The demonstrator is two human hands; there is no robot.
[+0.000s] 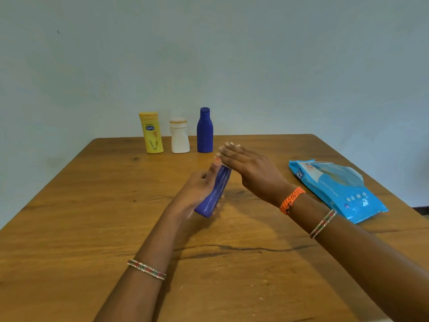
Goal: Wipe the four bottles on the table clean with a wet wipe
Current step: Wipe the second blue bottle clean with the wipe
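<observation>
Blue bottle (214,190) perhaps tilted, held.

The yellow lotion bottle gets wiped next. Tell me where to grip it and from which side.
Grip the yellow lotion bottle around its broad lower body, coming from the front-left. It stands upright at the left end of the row, so that side is open, while the white bottle crowds its right.

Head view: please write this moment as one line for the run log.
left hand: holds tilted blue bottle | right hand: flat over its top | yellow bottle, white bottle, dark blue bottle: upright behind | wipes pack: right
</observation>
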